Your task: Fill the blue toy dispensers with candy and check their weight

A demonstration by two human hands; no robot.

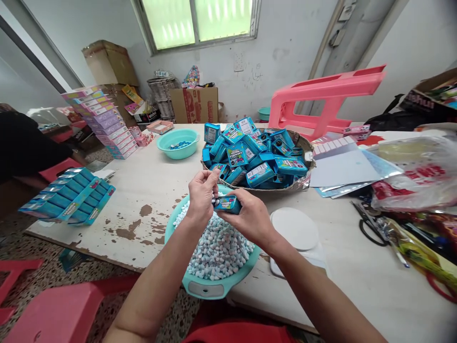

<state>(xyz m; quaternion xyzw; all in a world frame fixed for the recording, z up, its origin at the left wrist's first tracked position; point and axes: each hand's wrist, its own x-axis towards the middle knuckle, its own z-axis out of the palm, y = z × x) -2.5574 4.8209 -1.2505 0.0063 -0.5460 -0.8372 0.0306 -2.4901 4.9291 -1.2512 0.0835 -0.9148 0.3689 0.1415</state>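
My right hand point(252, 214) is wrapped round a small blue candy box point(229, 204) printed "Caramelo Macizo", its open end turned to the left. At that end my left hand point(202, 193) is closed, with a few small pale candies point(215, 201) showing between its fingers and the box. Both hands are over a turquoise basin point(235, 282) heaped with white and pale blue candies point(217, 247). Just behind it, a low cardboard tray point(311, 164) is piled with many blue candy boxes point(237, 155) of the same kind.
A white kitchen scale point(296, 228) stands right of the basin. Farther right lie scissors point(369, 231) and a plastic bag point(417, 171). Leftward are another turquoise basin point(178, 151), blue display packs point(69, 197) and stacked pink cartons point(107, 124). A person point(30, 147) is at far left.
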